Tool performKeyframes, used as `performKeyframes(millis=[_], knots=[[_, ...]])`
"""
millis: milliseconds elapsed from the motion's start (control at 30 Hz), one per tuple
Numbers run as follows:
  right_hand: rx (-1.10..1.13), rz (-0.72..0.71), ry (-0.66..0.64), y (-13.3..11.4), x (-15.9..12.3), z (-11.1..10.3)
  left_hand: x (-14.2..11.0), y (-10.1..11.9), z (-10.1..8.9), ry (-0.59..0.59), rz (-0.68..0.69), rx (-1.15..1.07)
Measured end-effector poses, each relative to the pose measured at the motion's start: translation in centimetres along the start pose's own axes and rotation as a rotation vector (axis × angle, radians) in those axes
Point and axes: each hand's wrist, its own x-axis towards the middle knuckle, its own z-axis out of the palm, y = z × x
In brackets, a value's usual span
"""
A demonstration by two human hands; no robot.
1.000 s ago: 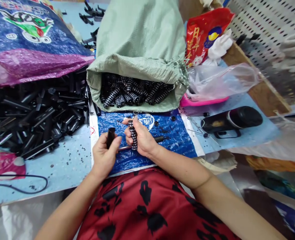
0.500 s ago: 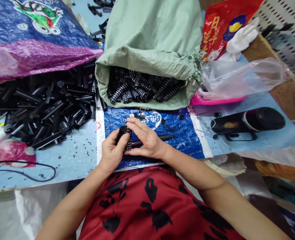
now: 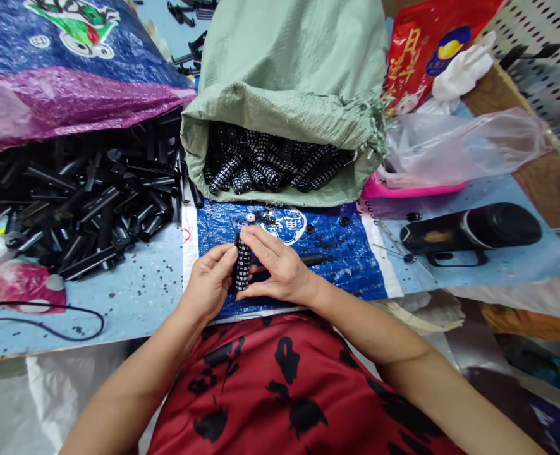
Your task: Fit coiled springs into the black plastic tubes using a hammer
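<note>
A short black cylinder [image 3: 243, 268] covered in rows of small white characters stands between my hands, above a blue woven sheet [image 3: 356, 272]. My left hand [image 3: 206, 281] pinches it from the left with thumb and fingers. From the right, my right hand [image 3: 282, 265] grips the cylinder's two ends, fingers at the far end and thumb at the near end. A thin dark rod-like tool [image 3: 314, 260] lies on the sheet, partly hidden by my right hand. Just beyond my fingertips is a small white round piece [image 3: 250, 217].
Ahead, a green woven sack [image 3: 284, 101] gapes open, with several similar marked cylinders [image 3: 261, 164] inside. Black tubes [image 3: 104, 202] are heaped at left beneath a blue and purple bag [image 3: 85, 95]. At right are a black flask [image 3: 469, 234] and a pink tray [image 3: 413, 189].
The cylinder has turned in my hands, so more of its white-marked side faces me. My left thumb has drawn back from across it to its left edge.
</note>
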Motion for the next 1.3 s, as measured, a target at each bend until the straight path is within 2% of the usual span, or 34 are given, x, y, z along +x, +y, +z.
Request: performKeyframes(millis=[67, 100, 167, 267, 333, 433, 600, 667, 800, 867, 967, 1033, 1133, 1233, 1300], knots=[[0.024, 0.041, -0.021, 0.2, -0.2, 0.1, 0.3, 0.3, -0.3, -0.027, -0.04, -0.009], [0.026, 0.06, -0.029, 0.3, -0.4, 0.0, 0.4, 0.4, -0.5, -0.021, -0.019, 0.015], [-0.016, 0.096, -0.055, 0.5, -1.2, -0.3, 0.9, 0.6, -1.5, 0.052, 0.133, 0.164], [-0.192, 0.16, -0.143, 0.7, -3.3, -0.9, 1.6, 1.4, -3.9, 0.217, 0.45, 0.668], [-0.304, 0.197, -0.202, 0.7, -4.4, -1.4, 2.1, 2.2, -5.6, 0.249, 0.541, 1.023], [-0.341, 0.222, -0.162, 0.3, -4.6, -1.8, 2.9, 3.5, -7.3, 0.202, 0.487, 1.28], [-0.214, 0.243, 0.097, 0.3, -2.7, -1.7, 4.2, 4.1, -8.4, 0.075, 0.276, 1.213], [-0.234, 0.27, 0.066, 0.7, -2.0, -1.4, 4.5, 3.9, -8.5, 0.073, 0.256, 1.178], [-0.322, 0.307, -0.14, 0.9, -0.9, -1.3, 5.1, 4.1, -8.3, 0.079, 0.231, 1.19], [-0.265, 0.241, -0.089, 0.4, -0.6, -1.4, 5.4, 4.7, -8.1, 0.056, 0.207, 1.209], [-0.15, 0.031, 0.025, -0.6, -0.6, -1.1, 5.9, 5.5, -7.7, 0.0, 0.14, 1.229], [-0.192, -0.048, -0.046, -1.2, -0.9, -0.5, 6.1, 5.7, -7.3, -0.023, 0.103, 1.243], [-0.312, -0.048, -0.204, -1.4, -1.4, 0.1, 6.1, 5.5, -6.4, -0.006, 0.128, 1.329], [-0.213, -0.054, -0.164, -0.9, -2.1, -0.4, 4.5, 6.0, -6.3, 0.055, 0.19, 1.45], [-0.15, -0.045, -0.11, -0.2, -2.7, -1.1, 2.2, 7.1, -7.5, 0.0, 0.188, 1.477]])
